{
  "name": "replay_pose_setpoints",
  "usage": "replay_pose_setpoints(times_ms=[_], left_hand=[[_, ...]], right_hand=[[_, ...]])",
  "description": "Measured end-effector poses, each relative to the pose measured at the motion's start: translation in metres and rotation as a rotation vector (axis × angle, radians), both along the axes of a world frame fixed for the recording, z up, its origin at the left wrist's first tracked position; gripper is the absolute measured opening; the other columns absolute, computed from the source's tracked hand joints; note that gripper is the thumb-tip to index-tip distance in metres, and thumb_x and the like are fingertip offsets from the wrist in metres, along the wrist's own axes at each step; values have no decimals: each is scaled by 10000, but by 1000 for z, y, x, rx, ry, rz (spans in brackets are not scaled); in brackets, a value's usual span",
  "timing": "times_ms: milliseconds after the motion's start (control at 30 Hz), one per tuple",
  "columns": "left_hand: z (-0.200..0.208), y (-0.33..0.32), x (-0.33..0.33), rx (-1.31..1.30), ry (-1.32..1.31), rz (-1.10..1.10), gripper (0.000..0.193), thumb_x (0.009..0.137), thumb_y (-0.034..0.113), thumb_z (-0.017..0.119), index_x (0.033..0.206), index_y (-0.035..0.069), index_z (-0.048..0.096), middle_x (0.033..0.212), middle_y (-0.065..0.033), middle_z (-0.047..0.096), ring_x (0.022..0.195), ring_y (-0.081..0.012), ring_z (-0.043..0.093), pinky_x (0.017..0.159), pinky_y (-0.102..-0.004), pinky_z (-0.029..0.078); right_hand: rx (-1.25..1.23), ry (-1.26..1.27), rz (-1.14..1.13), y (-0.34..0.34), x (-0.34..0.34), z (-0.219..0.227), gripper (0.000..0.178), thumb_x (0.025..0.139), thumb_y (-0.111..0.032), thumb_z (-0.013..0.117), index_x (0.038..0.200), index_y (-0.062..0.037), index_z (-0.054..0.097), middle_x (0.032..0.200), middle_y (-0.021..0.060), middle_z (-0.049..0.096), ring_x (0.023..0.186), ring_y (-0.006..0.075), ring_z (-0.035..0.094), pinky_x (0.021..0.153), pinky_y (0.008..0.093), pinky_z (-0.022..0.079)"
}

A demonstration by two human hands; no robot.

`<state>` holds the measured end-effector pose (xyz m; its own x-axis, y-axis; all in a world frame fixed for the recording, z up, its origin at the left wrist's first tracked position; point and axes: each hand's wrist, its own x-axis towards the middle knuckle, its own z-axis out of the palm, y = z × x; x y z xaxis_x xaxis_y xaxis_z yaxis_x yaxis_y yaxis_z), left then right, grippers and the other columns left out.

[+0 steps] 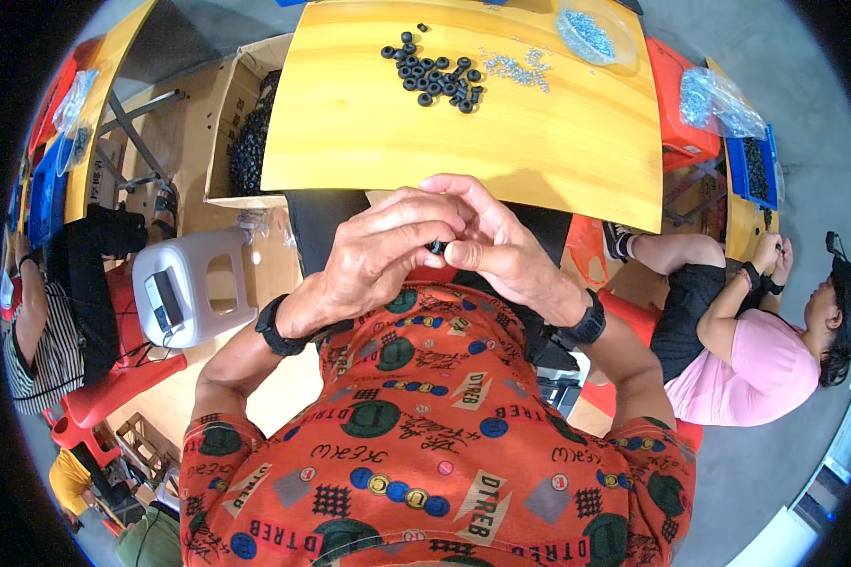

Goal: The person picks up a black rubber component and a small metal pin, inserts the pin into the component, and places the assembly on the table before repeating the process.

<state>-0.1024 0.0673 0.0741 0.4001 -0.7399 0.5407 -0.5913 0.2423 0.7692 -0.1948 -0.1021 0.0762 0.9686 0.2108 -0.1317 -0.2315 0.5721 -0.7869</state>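
Observation:
My left hand (383, 244) and my right hand (503, 244) meet in front of my chest, just off the near edge of the yellow table (369, 142). Between their closed fingertips sits a small black round piece (436, 248), mostly hidden by the fingers. It resembles the loose black round pieces (440, 80) heaped on the far half of the table, some showing a hole in the middle. To their right lie scattered tiny silvery metal parts (520, 68), too small to name. A clear round tub (588, 36) of similar silvery parts stands at the far right corner.
At the table's left is a cardboard box (222, 142) of black pieces. A white stool (194, 288) holds a dark device. Red crates (676, 113), a bag of silvery parts (719, 102) and a blue bin (753, 168) stand right. People sit on both sides.

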Motion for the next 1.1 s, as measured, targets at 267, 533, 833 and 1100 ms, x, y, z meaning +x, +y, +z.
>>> replay_pose_setpoints(times_ms=[267,533,833,1100], left_hand=[[22,14,-37,-80,63,42,291,667,-122,647,949,-50,647,992,-160,642,875,-324,632,730,-376,534],[3,0,5,117,356,171,256,791,5,683,1046,0,659,1084,-138,651,998,-250,635,840,-331,527],[-63,21,94,376,-116,818,262,823,24,644,1084,25,668,955,-120,633,905,-270,617,813,-328,487],[-66,12,102,470,-402,915,278,817,35,641,1094,28,659,978,-137,621,921,-305,599,794,-390,497]], right_hand=[[28,95,-44,28,-37,29,500,919,-87,627,1360,-78,392,1112,13,522,1049,108,520,920,281,462],[-9,-3,-192,19,12,0,617,979,-317,555,1450,-27,281,1171,70,538,1078,138,516,960,306,419],[-912,-60,-485,-23,21,-59,200,894,-74,634,1091,-35,638,964,39,635,860,125,597,757,270,499],[-1057,-120,-636,-50,31,-64,160,920,-92,611,1051,-7,647,928,34,640,751,90,596,633,230,496]])
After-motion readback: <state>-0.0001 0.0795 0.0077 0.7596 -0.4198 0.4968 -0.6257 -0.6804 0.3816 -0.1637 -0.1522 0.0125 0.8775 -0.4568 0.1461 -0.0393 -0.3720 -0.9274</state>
